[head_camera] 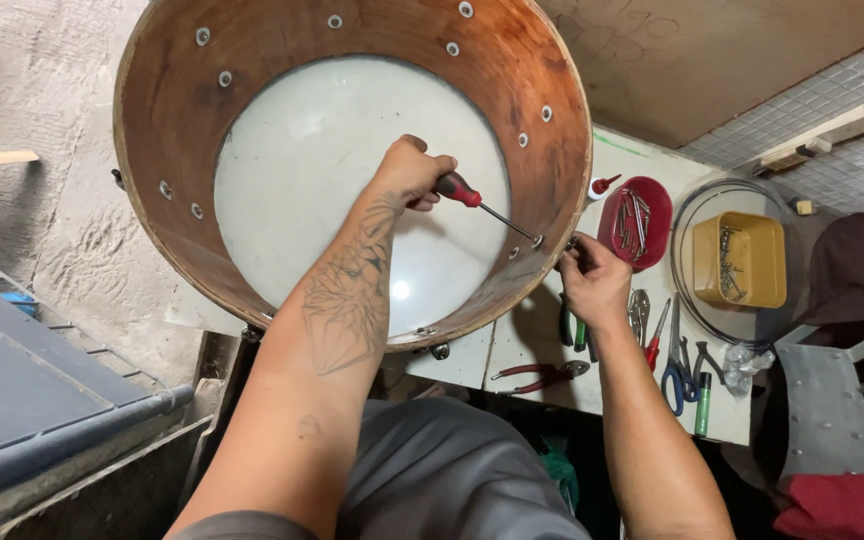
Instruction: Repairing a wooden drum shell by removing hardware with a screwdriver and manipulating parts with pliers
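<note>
Inside the drum shell, left hand fingers clench a screwdriver on a wall screw; right hand pinches hardware outside, seemingly fastening; steady turning needed.

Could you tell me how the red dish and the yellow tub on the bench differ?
The red dish is oval and shallow; the yellow tub is rectangular and deeper. The dish lies nearer the drum; the tub sits farther right, inside a dark hoop. Both hold metal screws or nails.

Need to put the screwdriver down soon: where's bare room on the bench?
Bare strip of white bench between drum shell and pliers. Crowded to the right: red dish, yellow tub, scissors and hand tools below the right hand.
</note>
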